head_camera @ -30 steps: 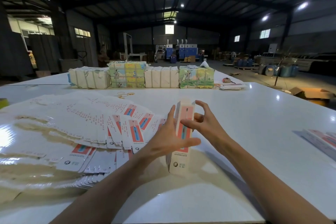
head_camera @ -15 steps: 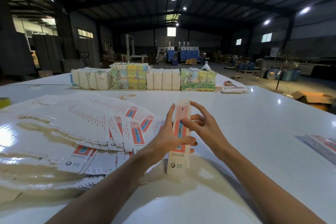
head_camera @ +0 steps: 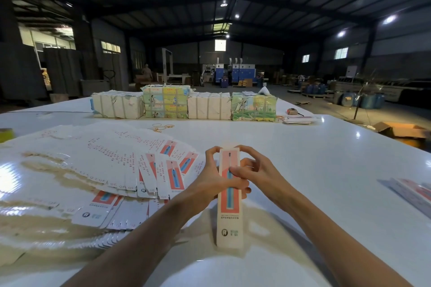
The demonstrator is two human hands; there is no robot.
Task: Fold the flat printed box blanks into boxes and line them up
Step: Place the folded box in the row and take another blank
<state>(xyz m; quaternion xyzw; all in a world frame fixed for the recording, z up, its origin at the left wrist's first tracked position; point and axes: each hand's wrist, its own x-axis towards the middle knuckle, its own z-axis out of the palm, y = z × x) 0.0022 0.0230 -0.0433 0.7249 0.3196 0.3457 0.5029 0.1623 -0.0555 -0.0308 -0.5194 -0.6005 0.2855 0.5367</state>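
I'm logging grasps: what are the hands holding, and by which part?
The left hand and right hand both grip the printed box by its upper half, fingertips at its top.

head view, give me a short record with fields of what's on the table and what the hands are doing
held item: folded box, pink and white print, stood on end on the table
left hand: grips the box's left side, fingertips near the top
right hand: fingers curled at the top end, thumb on the front face
flat blanks: fanned pile left of the box
wrapped bundles: row of four along the far edge
rubber bands: loose, in front of the bundles
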